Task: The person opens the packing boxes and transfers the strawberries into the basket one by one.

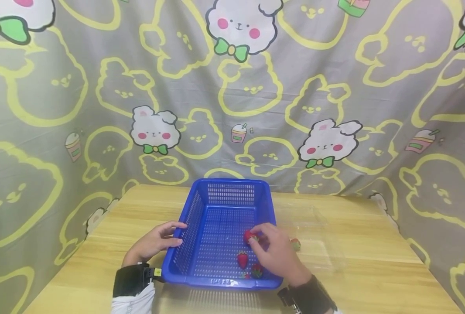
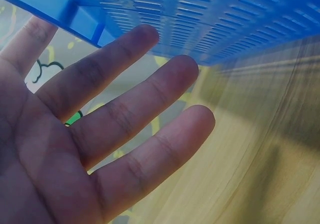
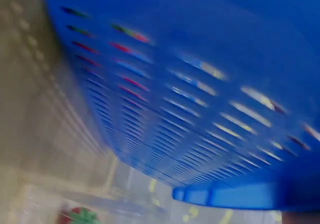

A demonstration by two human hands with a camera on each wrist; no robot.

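A blue plastic basket (image 1: 224, 282) with slotted walls stands on the wooden table. My right hand (image 1: 278, 248) reaches over its right side and pinches a red strawberry (image 1: 249, 237) between thumb and fingers, above the basket floor. Two more strawberries lie inside near the front right corner: one red (image 1: 242, 260), one showing green leaves (image 1: 257, 271). At the left rim is my left hand (image 1: 158, 240), fingertips against the edge. The left wrist view shows that hand's fingers (image 2: 170, 86) straight and spread beside the slotted wall. The basket wall hides most of the right hand in the right wrist view.
Right of the basket lies a clear plastic container (image 1: 323, 235), hard to make out against the wood. A strawberry (image 1: 295, 244) with green leaves is there, also partly visible low in the right wrist view. A patterned curtain (image 1: 201, 96) hangs behind the table.
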